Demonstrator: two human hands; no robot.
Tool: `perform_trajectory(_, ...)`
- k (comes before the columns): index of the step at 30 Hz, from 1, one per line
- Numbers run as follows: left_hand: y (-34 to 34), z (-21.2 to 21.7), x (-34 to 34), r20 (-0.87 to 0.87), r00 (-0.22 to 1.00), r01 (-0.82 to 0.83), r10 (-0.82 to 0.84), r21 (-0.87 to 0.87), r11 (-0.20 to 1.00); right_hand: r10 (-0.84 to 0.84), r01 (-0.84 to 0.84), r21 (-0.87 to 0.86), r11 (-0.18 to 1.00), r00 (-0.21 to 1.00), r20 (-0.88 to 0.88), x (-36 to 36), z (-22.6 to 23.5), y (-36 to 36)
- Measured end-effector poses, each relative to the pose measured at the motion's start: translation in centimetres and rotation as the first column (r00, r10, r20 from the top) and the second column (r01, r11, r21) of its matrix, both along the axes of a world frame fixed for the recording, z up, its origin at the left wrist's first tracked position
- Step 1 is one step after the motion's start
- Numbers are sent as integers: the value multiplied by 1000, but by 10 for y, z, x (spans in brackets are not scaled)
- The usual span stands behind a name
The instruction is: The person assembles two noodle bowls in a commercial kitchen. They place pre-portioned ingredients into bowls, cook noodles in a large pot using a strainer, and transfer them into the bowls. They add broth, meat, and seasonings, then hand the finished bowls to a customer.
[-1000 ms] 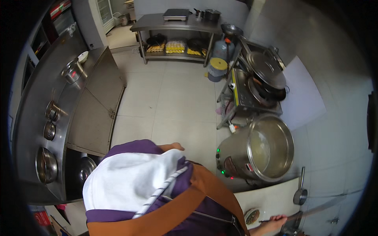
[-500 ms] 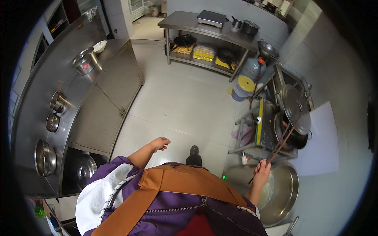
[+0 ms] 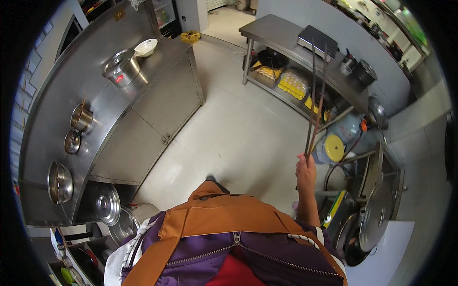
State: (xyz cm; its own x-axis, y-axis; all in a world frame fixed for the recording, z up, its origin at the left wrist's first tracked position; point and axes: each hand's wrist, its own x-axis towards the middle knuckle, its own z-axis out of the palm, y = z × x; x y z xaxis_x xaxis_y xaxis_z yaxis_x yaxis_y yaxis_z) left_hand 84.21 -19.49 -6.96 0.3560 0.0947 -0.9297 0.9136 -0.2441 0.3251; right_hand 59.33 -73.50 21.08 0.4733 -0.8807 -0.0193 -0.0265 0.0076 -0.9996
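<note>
My right hand (image 3: 306, 177) is raised in front of me, right of the middle, its fingers closed round a pair of very long wooden chopsticks (image 3: 313, 90). The sticks point away from me, slightly apart toward their far ends, and nothing shows between them. Beyond them, in the line of sight, stands a steel work table (image 3: 274, 33). Nearest on the right of that hand is a bucket with a yellow lid (image 3: 334, 148). My left hand is out of the picture.
Along the left runs a steel counter (image 3: 107, 138) with a lidded pot (image 3: 121, 69), a white bowl (image 3: 145, 47) and several small steel vessels. A large pan lid (image 3: 376, 219) rests over a black wok at the right. A blue water jug (image 3: 346, 127) stands behind the bucket.
My right hand has lifted the chopsticks from beside the large steel pot, forward and up. My left hand has left the view. The scene has shifted as my head turned.
</note>
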Motion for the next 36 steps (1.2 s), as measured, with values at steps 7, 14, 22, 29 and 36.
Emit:
perform_trajectory(7, -82, -13, 124, -49, 996, -81, 79, -56, 995, 132, -142, 139, 980, 988, 83, 198, -9, -83)
perform_trajectory(14, -263, 34, 370, 384, 905, 221, -185, -53, 974, 38, -57, 137, 989, 991, 132, 331, 12, -166)
perform_trajectory(22, -568, 107, 512, 578, 597, 695, -557, -26, 718, -146, 129, 248, 960, 988, 51, 435, -33, -303)
perform_trajectory(29, -720, 88, 599, 579, 294, 868, -760, 171, 466, 83, -77, 186, 979, 996, -25, 590, -55, -478)
perform_trajectory(36, -749, 115, 682, 444, 711, 615, -545, -17, 789, 544, -536, 94, 839, 819, -182, 806, -34, -564)
